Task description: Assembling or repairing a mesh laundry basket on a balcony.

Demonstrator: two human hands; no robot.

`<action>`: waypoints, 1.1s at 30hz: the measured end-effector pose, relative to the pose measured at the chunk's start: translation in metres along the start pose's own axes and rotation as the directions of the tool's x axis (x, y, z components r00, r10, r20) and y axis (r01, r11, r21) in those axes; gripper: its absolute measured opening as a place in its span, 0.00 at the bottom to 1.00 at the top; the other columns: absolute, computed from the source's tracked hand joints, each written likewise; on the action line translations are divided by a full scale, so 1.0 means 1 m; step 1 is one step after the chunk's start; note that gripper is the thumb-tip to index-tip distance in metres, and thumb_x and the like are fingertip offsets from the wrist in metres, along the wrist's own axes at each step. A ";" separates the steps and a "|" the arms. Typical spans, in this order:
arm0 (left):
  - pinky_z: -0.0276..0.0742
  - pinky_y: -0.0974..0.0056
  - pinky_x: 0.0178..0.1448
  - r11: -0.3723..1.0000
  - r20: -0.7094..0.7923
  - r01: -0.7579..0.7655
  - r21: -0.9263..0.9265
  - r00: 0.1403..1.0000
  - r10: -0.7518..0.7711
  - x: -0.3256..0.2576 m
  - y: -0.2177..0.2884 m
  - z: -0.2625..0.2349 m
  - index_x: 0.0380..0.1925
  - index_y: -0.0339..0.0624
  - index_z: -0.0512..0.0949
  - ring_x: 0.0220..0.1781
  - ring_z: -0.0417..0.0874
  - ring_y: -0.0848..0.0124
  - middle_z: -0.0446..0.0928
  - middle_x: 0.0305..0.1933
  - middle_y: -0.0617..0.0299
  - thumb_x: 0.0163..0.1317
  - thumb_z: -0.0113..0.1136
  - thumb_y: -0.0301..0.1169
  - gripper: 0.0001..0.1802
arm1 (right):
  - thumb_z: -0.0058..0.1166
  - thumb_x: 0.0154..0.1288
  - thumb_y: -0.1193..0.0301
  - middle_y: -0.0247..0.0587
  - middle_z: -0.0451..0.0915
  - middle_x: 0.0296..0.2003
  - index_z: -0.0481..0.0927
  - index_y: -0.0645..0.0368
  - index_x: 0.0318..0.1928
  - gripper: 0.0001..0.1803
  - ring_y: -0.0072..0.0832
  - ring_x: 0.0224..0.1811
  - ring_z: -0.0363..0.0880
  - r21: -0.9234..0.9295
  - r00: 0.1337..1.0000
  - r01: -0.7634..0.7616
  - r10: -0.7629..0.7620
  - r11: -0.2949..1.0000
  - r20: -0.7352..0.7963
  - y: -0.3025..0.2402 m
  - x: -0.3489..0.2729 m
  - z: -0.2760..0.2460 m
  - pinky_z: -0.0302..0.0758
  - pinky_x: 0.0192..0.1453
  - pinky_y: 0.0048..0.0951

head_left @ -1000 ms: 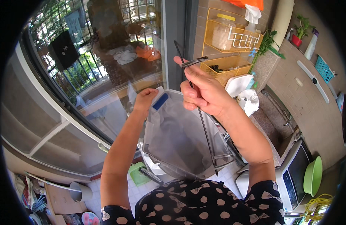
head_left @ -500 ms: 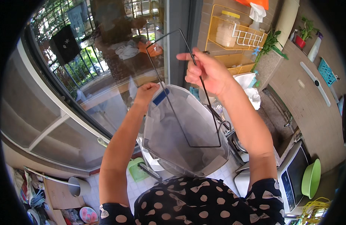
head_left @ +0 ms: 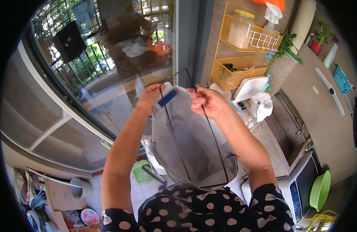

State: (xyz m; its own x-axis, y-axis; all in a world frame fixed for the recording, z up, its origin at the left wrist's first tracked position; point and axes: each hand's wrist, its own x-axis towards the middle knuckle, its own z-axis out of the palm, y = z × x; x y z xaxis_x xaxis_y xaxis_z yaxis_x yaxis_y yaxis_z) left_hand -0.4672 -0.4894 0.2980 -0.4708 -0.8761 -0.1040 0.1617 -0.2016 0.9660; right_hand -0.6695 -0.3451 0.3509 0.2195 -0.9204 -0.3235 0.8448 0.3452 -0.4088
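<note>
A grey, see-through fabric bag (head_left: 188,120) hangs wide-mouthed before my body. My left hand (head_left: 149,96) pinches its far left rim, beside a blue patch (head_left: 168,98). A thin black wire frame (head_left: 213,134), bent into a long rectangle, lies over the bag's mouth with its near end low by my shirt. My right hand (head_left: 209,102) is closed round the frame's right side. One far corner of the wire passes at my left fingertips; whether they touch it I cannot tell.
Glass sliding doors (head_left: 109,77) run along the left. Yellow wall baskets (head_left: 240,71), a dish rack (head_left: 246,114) and a sink (head_left: 288,123) stand to the right. A green basin (head_left: 320,190) leans by a white appliance (head_left: 302,189). A green dustpan (head_left: 141,173) lies on the tiled floor.
My right hand has come down and nearer, lowering the wire frame toward the bag and my body. The pointing finger has curled in. My left hand stays at the bag's rim.
</note>
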 end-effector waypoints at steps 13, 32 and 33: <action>0.77 0.67 0.36 0.999 -0.009 0.027 -0.028 1.000 -0.028 0.006 -0.004 -0.015 0.37 0.44 0.80 0.32 0.78 0.76 0.79 0.33 0.67 0.67 0.58 0.33 0.06 | 0.47 0.72 0.66 0.38 0.73 0.19 0.72 0.64 0.50 0.14 0.25 0.16 0.68 -0.793 0.705 0.468 -0.706 0.391 0.068 0.043 -0.032 0.020 0.66 0.22 0.30; 0.76 0.71 0.41 1.000 0.027 -0.015 0.027 1.000 0.014 0.018 -0.008 -0.018 0.39 0.44 0.80 0.37 0.79 0.78 0.79 0.36 0.69 0.65 0.61 0.34 0.07 | 0.42 0.74 0.70 0.28 0.59 0.17 0.56 0.65 0.69 0.27 0.18 0.12 0.51 -0.639 0.975 0.211 -0.203 0.740 0.086 0.013 -0.026 0.016 0.58 0.21 0.24; 0.75 0.70 0.41 1.000 0.000 -0.002 -0.010 1.000 0.002 0.017 -0.007 -0.016 0.38 0.44 0.80 0.37 0.78 0.77 0.79 0.36 0.69 0.65 0.62 0.33 0.06 | 0.42 0.74 0.70 0.28 0.59 0.17 0.56 0.65 0.69 0.27 0.18 0.12 0.51 -0.639 0.976 0.209 -0.201 0.741 0.086 0.014 -0.027 0.014 0.58 0.21 0.24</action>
State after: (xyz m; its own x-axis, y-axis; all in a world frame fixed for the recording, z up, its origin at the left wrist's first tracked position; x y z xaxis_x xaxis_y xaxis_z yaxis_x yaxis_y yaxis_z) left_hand -0.4621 -0.5096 0.2860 -0.4701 -0.8767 -0.1021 0.1712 -0.2040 0.9639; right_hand -0.6565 -0.3179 0.3657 0.0861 -0.9833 -0.1601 0.3600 0.1806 -0.9153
